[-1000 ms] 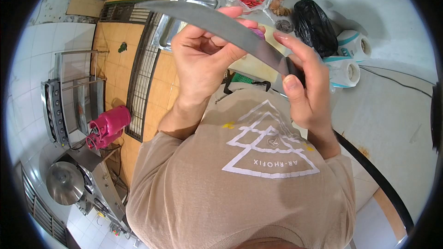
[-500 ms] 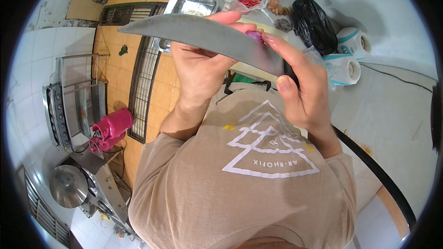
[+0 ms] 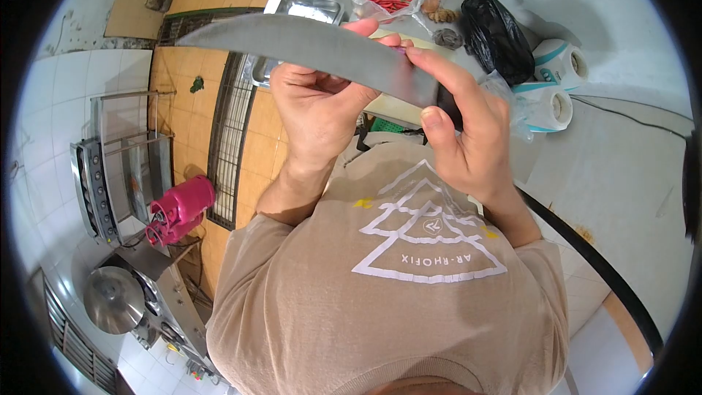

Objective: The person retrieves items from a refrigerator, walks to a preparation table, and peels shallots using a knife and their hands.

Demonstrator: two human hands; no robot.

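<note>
A large kitchen knife [image 3: 307, 50] is raised in front of my chest, its broad grey blade running to the left. My right hand [image 3: 472, 128] is closed round its dark handle, with the index finger stretched along the far side near the blade's heel. Behind the blade, my left hand [image 3: 318, 106] is curled, and its fingertips show above the upper edge. A small purple piece, which looks like a shallot [image 3: 401, 50], peeks out at those fingertips next to my right index finger. The blade hides most of it.
Beyond my hands, the counter holds metal trays [image 3: 311, 9], a bag of red chilies [image 3: 390, 1], a black plastic bag [image 3: 497, 40] and paper towel rolls [image 3: 552, 110]. A pink gas cylinder [image 3: 183, 205] stands on the floor at left, near a stove with a wok [image 3: 113, 300].
The knife and my right hand have shifted slightly left and up. Less of the purple piece shows now. My left hand has hardly moved.
</note>
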